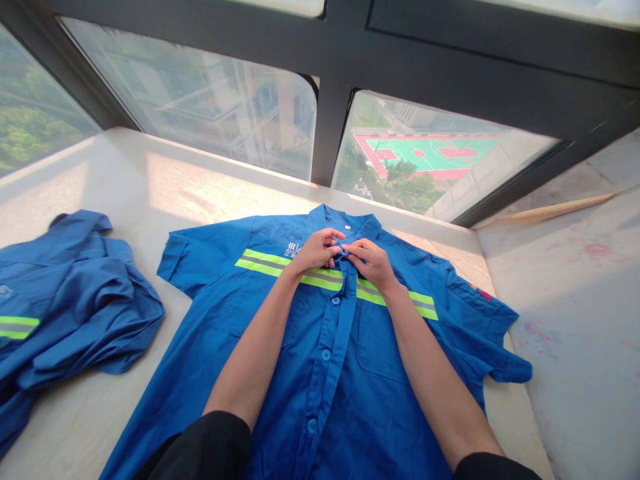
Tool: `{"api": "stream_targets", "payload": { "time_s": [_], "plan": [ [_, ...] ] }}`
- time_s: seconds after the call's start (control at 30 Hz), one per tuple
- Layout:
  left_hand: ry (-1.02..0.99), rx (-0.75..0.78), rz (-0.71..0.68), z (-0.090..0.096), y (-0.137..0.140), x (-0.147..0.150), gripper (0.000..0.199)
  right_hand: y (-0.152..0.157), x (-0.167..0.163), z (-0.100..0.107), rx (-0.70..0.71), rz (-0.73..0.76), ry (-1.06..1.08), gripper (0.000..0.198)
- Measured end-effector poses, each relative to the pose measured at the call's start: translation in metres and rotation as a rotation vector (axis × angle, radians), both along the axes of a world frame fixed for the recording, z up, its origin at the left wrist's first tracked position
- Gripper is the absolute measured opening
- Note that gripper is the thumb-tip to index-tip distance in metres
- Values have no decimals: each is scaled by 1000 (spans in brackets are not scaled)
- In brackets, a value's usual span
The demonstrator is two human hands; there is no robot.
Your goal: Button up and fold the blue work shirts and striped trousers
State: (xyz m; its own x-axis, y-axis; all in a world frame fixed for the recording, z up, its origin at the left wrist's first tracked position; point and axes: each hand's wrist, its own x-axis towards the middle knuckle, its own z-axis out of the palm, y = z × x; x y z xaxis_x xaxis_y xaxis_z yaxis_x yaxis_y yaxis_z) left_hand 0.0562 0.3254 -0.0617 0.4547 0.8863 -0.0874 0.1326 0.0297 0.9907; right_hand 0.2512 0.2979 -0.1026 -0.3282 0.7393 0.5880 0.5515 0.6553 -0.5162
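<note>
A blue short-sleeved work shirt with yellow-green and grey reflective bands lies spread face up, its collar toward the window. My left hand pinches the front placket just below the collar. Close beside it, my right hand pinches the other front edge, and the fingertips of both nearly meet. Whatever button lies between the fingers is hidden. Farther down the front, several blue buttons show, such as one button, with the placket lying open alongside them.
Another blue garment with a reflective band lies crumpled at the left on the pale sill. Dark window frames rise behind the collar. A flower-patterned wall borders the right side, with a loose peeling strip.
</note>
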Motion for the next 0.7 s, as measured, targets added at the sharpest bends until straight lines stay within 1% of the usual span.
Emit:
{"api": "stream_targets", "payload": {
  "time_s": [0.13, 0.27, 0.4, 0.5, 0.57, 0.7],
  "plan": [
    [-3, 15, 4, -2, -1, 1, 32, -1, -2, 0, -4, 0, -9, 25],
    [-24, -5, 2, -5, 0, 2, 32, -2, -5, 1, -5, 13, -38, 26],
    [-25, -14, 11, -11, 2, 4, 31, -3, -7, 1, -11, -28, -61, 23],
    [7, 7, 11, -16, 2, 7, 33, -4, -7, 1, 2, -54, -75, 22],
    [73, 79, 22, -19, 1, 8, 33, -4, -7, 1, 6, -69, -95, 20],
    [240, 345, 83, -24, -3, 11, 30, -5, -7, 2, -6, -84, -124, 20]
  ]
}}
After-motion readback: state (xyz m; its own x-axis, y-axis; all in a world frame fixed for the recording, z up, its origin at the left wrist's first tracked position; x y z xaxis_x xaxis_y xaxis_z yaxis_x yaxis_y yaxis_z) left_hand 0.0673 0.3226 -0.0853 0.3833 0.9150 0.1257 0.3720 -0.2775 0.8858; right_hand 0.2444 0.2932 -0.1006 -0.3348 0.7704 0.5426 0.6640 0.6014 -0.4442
